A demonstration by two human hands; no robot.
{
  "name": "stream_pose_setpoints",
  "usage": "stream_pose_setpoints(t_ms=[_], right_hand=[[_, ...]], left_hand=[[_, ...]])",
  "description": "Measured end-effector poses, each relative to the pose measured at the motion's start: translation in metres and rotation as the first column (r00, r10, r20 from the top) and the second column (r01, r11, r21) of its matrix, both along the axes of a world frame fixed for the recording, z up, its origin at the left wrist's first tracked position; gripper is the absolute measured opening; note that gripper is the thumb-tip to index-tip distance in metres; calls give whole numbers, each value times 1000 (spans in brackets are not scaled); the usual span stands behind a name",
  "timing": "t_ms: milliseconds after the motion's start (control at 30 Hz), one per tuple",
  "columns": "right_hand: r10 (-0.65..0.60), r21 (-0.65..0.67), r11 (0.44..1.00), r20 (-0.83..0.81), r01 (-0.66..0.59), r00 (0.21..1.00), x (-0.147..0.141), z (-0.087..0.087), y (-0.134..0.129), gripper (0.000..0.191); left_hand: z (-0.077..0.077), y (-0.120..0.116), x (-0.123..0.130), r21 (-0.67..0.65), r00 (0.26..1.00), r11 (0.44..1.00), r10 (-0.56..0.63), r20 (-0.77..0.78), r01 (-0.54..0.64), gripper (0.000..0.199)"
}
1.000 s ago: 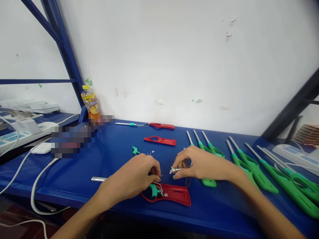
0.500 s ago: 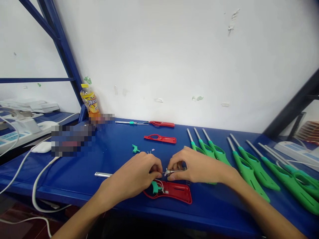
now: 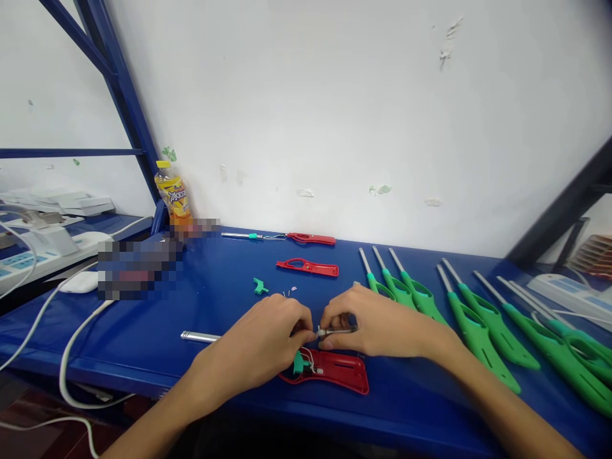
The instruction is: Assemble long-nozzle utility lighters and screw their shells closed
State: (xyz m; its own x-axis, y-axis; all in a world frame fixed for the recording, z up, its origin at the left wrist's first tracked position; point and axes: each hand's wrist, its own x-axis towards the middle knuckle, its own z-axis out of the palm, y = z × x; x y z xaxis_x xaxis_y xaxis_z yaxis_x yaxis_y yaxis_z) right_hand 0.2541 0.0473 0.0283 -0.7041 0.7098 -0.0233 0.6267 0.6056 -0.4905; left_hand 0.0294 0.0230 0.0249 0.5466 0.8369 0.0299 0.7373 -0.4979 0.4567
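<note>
My right hand (image 3: 382,322) grips a small clear lighter gas tank (image 3: 340,330) with a pale valve end facing left. My left hand (image 3: 261,341) is closed in a pinch right at that valve end; whatever lies between its fingertips is too small to make out. Just below both hands lies an open red lighter shell half (image 3: 342,373), partly hidden by the left hand. In it sit a green trigger (image 3: 299,362) and white wires. A metal lighter tube (image 3: 198,336) sticks out to the left from behind my left wrist.
Behind the hands lie a green trigger piece (image 3: 259,286), another red shell half (image 3: 308,266) and a red lighter assembly (image 3: 310,238). Several green lighters (image 3: 482,331) line the right side. A drink bottle (image 3: 173,196), white cables (image 3: 67,357) and power strips are at the left.
My left fingertips have moved slightly right, closing the small gap to the gas tank's valve end. The right hand stays almost in place with the gas tank.
</note>
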Motion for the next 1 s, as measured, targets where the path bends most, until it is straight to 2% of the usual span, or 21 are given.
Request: stream_pose_setpoints(t_ms=[167, 367, 800, 1000], right_hand=[[15, -11, 1000, -23, -15, 1000, -1, 0, -1, 30], [43, -60, 997, -64, -47, 997, -5, -2, -3, 21], [-6, 21, 1000, -56, 7, 998, -6, -1, -4, 26], [-10, 43, 999, -75, 13, 997, -8, 1, -5, 22]], left_hand=[[-1, -1, -1, 12, 1000, 1000, 0, -2, 0, 20], [-2, -1, -2, -14, 1000, 1000, -17, 1, 17, 23], [-1, 1, -5, 4, 999, 1000, 12, 36, -12, 25], [-4, 2, -5, 32, 999, 999, 9, 53, -11, 23]])
